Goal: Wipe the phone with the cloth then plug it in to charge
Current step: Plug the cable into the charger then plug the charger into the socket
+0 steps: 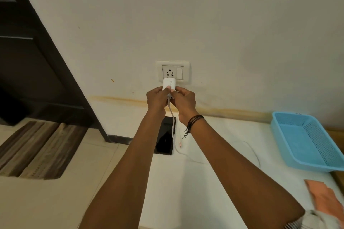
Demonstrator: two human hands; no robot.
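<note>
A white charger adapter (169, 84) is held up just below the wall socket (172, 71), its top edge touching the plate's lower rim. My left hand (156, 98) and my right hand (184, 99) both grip its lower end, where the white cable (173, 126) leaves it. The cable hangs down and loops across the white tabletop (214, 182). A black phone (165, 140) lies flat on the table's left edge, partly behind my left forearm. An orange cloth (324, 199) lies at the table's right edge.
A blue perforated plastic tray (305, 139) sits at the back right of the table. A dark wooden door (28, 61) stands at the left. A striped floor mat (37, 148) lies on the floor below it.
</note>
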